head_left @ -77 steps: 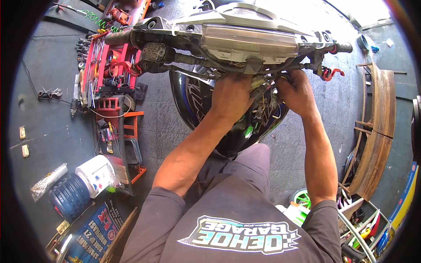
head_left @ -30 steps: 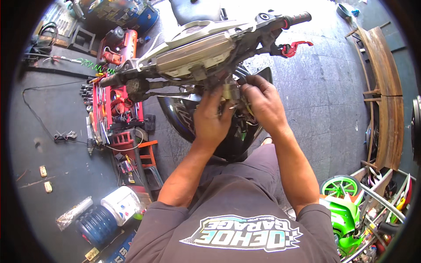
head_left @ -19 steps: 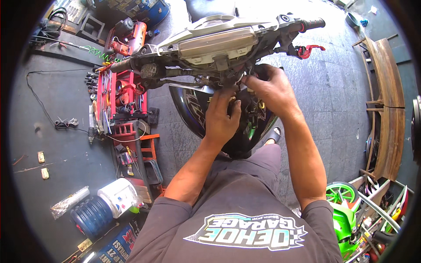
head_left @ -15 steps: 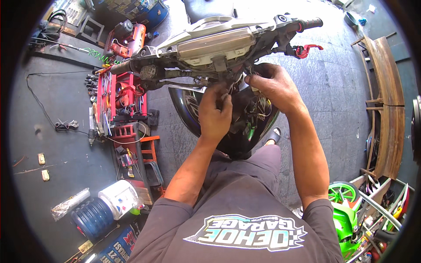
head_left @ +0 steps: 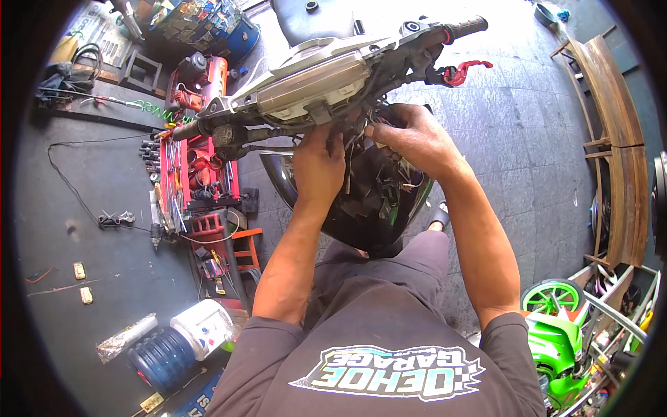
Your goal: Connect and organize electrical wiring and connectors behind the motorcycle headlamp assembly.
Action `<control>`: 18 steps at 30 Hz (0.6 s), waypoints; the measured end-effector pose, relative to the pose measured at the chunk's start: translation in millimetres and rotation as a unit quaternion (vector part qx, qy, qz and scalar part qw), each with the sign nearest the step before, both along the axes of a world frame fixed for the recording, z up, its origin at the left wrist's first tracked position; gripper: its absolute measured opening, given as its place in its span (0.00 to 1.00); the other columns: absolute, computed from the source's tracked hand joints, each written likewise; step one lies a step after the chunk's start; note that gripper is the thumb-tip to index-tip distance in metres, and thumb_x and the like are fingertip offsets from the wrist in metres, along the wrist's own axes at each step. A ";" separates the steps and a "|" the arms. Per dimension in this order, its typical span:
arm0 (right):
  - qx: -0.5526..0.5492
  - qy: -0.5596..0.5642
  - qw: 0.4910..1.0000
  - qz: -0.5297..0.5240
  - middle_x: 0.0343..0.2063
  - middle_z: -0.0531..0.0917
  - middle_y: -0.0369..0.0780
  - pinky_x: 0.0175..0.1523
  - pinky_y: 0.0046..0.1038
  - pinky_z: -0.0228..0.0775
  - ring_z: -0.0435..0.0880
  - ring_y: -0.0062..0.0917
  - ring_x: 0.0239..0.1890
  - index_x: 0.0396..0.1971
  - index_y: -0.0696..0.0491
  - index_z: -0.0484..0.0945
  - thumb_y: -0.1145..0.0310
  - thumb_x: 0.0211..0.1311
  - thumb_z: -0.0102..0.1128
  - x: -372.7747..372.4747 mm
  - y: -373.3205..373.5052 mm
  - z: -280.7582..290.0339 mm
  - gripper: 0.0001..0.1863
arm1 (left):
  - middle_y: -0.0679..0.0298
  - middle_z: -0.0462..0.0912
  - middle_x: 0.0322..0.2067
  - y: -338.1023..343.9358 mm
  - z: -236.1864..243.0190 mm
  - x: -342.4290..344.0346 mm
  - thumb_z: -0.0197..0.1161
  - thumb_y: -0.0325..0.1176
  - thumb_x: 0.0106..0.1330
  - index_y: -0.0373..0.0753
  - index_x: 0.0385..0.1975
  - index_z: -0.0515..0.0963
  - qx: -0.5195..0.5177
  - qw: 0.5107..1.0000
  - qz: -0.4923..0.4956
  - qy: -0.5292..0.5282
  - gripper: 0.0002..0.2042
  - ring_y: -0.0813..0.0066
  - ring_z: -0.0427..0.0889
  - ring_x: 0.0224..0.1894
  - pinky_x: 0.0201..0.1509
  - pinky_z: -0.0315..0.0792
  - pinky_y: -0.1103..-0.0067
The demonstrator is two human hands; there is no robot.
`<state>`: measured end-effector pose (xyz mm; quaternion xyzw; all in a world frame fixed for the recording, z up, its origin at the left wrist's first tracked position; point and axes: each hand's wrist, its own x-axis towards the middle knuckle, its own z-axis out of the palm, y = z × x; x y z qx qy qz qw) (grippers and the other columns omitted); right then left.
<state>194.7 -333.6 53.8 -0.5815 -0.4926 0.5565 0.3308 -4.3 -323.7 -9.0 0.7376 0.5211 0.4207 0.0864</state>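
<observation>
A motorbike's stripped handlebar, with a pale instrument housing (head_left: 309,87), a red lever (head_left: 458,75) and dangling wiring (head_left: 406,182), spans the upper middle. My left hand (head_left: 318,163) is closed beneath the housing; whatever its fingers hold is hidden. To its right, my right hand (head_left: 417,142) reaches under the bar, fingers curled and thumb pressed among wires and connectors. A glossy black body panel (head_left: 368,226) hangs below both hands.
At left are a red tool cart (head_left: 198,198), a red compressor (head_left: 205,87) and water jugs (head_left: 158,358). Wooden benches (head_left: 618,111) line the right wall; a green fairing and wheel (head_left: 549,344) lie lower right. A blue drum (head_left: 229,42) stands behind.
The view has shifted, so the handlebar sits more slanted and further left. My left hand has moved up under the housing, fingers more tucked; my right hand stays among the wires.
</observation>
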 end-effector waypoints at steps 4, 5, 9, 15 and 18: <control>-0.007 -0.005 1.000 0.007 0.35 0.85 0.42 0.42 0.26 0.75 0.80 0.21 0.34 0.45 0.66 0.81 0.59 0.55 0.69 2.2 0.9 -4.5 0.26 | 0.50 0.86 0.32 -0.2 2.0 6.4 0.64 0.26 0.62 0.34 0.43 0.82 -0.045 0.999 0.024 0.016 0.10 0.60 0.86 0.26 0.35 0.77 0.70; 0.001 0.013 1.000 0.004 0.35 0.85 0.42 0.43 0.26 0.75 0.80 0.21 0.34 0.45 0.66 0.81 0.59 0.56 0.69 1.6 0.0 -5.6 0.26 | 0.50 0.86 0.32 -0.1 0.8 6.1 0.64 0.27 0.63 0.35 0.43 0.82 -0.078 0.996 0.042 -0.008 0.11 0.59 0.86 0.27 0.35 0.77 0.70; 0.041 0.014 0.999 -0.005 0.24 0.83 0.40 0.34 0.25 0.73 0.80 0.21 0.26 0.40 0.66 0.83 0.55 0.52 0.68 0.8 1.9 -9.7 0.26 | 0.50 0.86 0.29 0.1 6.5 8.8 0.63 0.28 0.63 0.34 0.43 0.83 -0.145 0.986 0.068 -0.048 0.10 0.59 0.87 0.28 0.37 0.76 0.69; 0.004 0.027 0.999 0.037 0.40 0.85 0.43 0.46 0.26 0.75 0.81 0.22 0.38 0.50 0.66 0.79 0.60 0.57 0.67 7.9 6.2 -8.2 0.27 | 0.52 0.87 0.33 6.3 20.7 17.6 0.60 0.28 0.62 0.38 0.39 0.85 -0.180 0.979 0.045 -0.086 0.09 0.56 0.87 0.35 0.39 0.78 0.67; 0.012 0.021 0.999 0.044 0.41 0.86 0.44 0.47 0.27 0.75 0.81 0.23 0.39 0.51 0.66 0.79 0.61 0.56 0.68 9.2 8.1 -7.9 0.27 | 0.54 0.88 0.36 4.5 23.0 18.8 0.60 0.29 0.62 0.40 0.44 0.85 -0.210 0.974 -0.013 -0.084 0.12 0.58 0.88 0.38 0.43 0.79 0.70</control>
